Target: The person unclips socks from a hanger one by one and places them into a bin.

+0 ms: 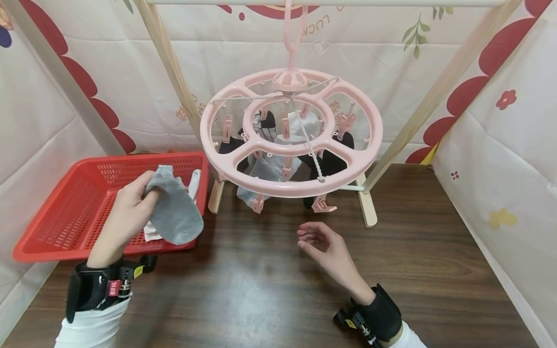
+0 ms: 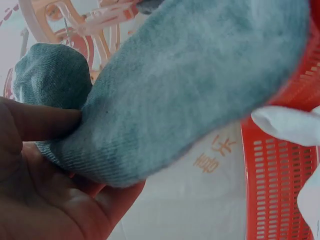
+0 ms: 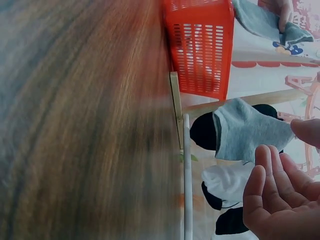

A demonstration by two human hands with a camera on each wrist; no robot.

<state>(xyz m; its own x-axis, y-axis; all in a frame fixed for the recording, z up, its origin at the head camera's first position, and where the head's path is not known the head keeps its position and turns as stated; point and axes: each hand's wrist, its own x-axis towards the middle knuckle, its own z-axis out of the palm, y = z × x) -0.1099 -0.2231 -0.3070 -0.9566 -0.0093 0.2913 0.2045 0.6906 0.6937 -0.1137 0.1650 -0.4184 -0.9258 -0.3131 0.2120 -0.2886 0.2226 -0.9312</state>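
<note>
Pinching the gray sock (image 1: 176,212) at eight o'clock from the hanger (image 1: 290,80), the left hand (image 1: 130,205) should avoid bunching it; right hand (image 1: 328,249) empty.

The pink hanger (image 1: 278,146) partly hides the hanging socks (image 1: 267,169) beneath it, and the head view's top edge cuts off its hook (image 1: 292,47) above. Left of the hanger, the grey sock (image 1: 176,212) partly covers white fabric (image 1: 151,233) in the basket (image 1: 87,208), whether one piece or two being impossible to tell
</note>
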